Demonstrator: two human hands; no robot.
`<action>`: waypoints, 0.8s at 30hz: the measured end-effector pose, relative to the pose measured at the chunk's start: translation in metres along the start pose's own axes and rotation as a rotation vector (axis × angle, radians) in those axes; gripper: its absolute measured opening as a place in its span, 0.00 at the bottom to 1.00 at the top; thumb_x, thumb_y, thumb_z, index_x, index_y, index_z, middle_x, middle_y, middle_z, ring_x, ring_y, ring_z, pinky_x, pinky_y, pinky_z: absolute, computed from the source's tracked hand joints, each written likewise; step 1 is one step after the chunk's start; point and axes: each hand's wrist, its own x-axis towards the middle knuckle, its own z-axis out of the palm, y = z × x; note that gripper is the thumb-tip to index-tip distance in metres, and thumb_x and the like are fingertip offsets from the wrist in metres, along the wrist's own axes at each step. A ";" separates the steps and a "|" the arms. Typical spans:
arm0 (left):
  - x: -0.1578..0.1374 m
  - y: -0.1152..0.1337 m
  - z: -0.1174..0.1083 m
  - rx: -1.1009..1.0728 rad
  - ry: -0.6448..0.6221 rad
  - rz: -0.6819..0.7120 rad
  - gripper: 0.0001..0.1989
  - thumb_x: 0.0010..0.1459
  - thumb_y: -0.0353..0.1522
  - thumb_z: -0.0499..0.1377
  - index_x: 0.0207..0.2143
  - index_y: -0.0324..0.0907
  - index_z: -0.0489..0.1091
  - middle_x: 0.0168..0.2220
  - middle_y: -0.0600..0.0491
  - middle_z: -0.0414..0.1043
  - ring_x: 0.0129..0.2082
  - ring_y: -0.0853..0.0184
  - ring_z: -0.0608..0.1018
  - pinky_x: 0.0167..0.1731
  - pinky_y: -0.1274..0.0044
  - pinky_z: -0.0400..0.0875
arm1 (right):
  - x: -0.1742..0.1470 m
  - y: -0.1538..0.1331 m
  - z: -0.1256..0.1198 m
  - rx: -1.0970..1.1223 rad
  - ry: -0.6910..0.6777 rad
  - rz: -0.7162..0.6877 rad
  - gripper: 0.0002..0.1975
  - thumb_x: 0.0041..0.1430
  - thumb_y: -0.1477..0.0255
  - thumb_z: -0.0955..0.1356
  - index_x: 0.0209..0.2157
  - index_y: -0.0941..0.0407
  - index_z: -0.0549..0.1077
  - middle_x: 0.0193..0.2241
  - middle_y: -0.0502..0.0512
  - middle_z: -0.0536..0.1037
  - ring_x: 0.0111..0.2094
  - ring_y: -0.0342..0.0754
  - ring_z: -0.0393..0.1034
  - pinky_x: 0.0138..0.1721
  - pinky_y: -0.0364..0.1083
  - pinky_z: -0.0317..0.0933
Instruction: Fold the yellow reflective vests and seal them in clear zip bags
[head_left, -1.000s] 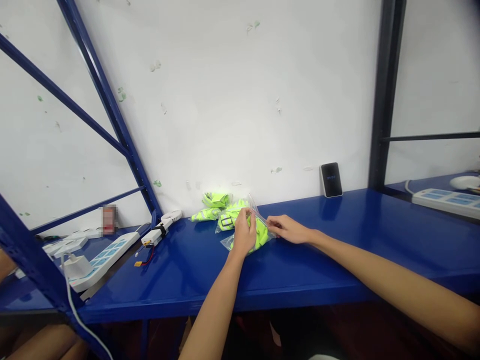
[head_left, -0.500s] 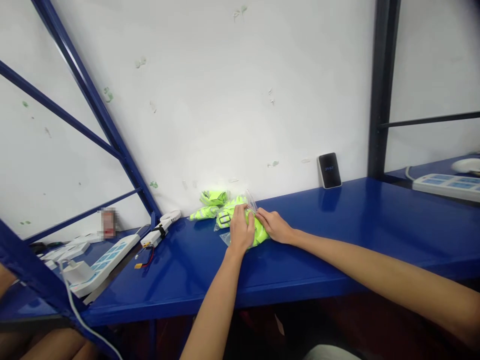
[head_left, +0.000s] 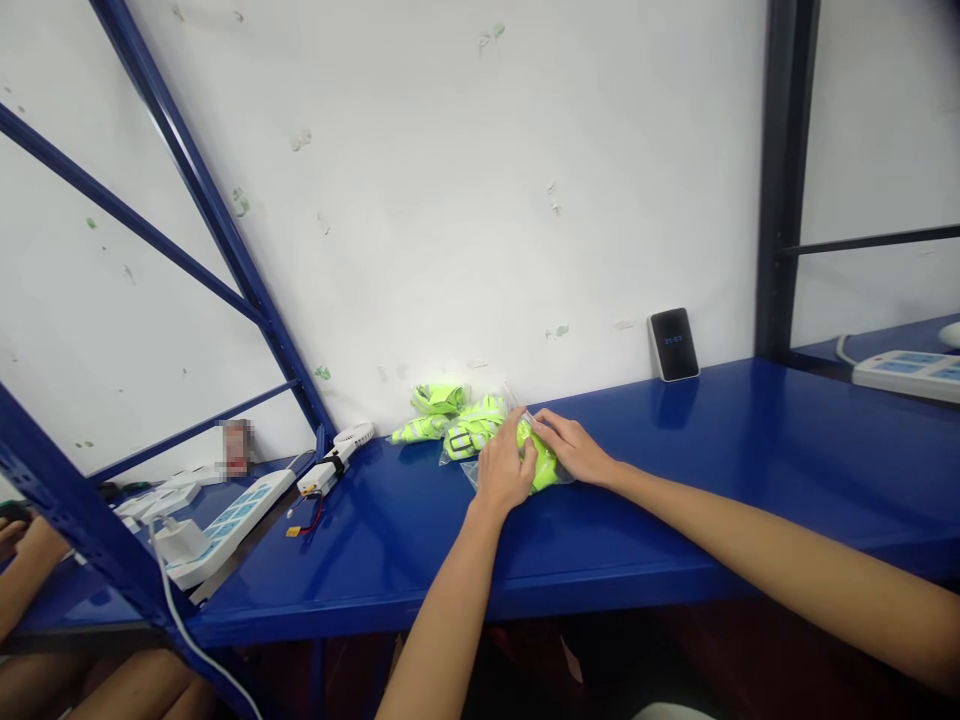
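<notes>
On the blue table, a clear plastic bag point(head_left: 546, 474) with bright yellow-green fabric inside lies between my two hands. My left hand point(head_left: 507, 470) grips its left side, thumb and fingers curled at the upper edge. From the right, my right hand point(head_left: 574, 447) pinches the same upper edge, with its fingertips close to those of my left. Behind my left hand sit more bagged yellow-green pieces with silvery reflective bands; a dark buckle shows on the nearer bundle point(head_left: 474, 425). Another bundle point(head_left: 439, 399) lies against the wall.
A white handheld fan point(head_left: 352, 436) and a white device with red and black leads point(head_left: 321, 475) lie left. Beyond the blue frame post point(head_left: 259, 310) are a power strip point(head_left: 232, 530) and another person's arm point(head_left: 34, 570). A small display clock point(head_left: 673, 344) leans at the back right.
My left hand has moved slightly right and toward me along the bag, closer to my right hand. The whole view has shifted a little; the other bundles have stayed in place.
</notes>
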 end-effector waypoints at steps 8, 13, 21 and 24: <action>-0.001 -0.002 0.000 -0.049 0.000 0.068 0.26 0.62 0.34 0.49 0.62 0.42 0.51 0.50 0.46 0.70 0.46 0.58 0.75 0.47 0.67 0.68 | 0.000 -0.001 0.006 -0.157 0.115 -0.130 0.13 0.66 0.65 0.57 0.28 0.54 0.61 0.20 0.46 0.63 0.19 0.42 0.55 0.26 0.43 0.48; 0.000 -0.007 0.007 0.013 0.098 0.102 0.22 0.60 0.32 0.51 0.57 0.43 0.57 0.49 0.47 0.71 0.46 0.59 0.74 0.48 0.67 0.67 | 0.003 -0.003 -0.002 0.009 0.083 -0.051 0.17 0.63 0.62 0.59 0.23 0.55 0.60 0.19 0.45 0.60 0.21 0.41 0.54 0.25 0.42 0.48; 0.004 -0.014 0.005 0.160 0.243 0.113 0.13 0.59 0.28 0.52 0.46 0.42 0.66 0.43 0.46 0.68 0.46 0.58 0.70 0.48 0.67 0.66 | 0.006 0.020 -0.010 0.283 -0.131 0.111 0.08 0.53 0.74 0.59 0.21 0.56 0.63 0.15 0.45 0.64 0.17 0.42 0.59 0.22 0.41 0.55; 0.004 -0.014 0.006 0.139 0.283 0.104 0.12 0.58 0.26 0.51 0.44 0.42 0.67 0.47 0.45 0.64 0.49 0.59 0.68 0.48 0.67 0.66 | 0.006 0.025 -0.007 0.383 -0.209 0.194 0.07 0.52 0.73 0.60 0.23 0.56 0.64 0.15 0.45 0.66 0.17 0.43 0.63 0.21 0.42 0.58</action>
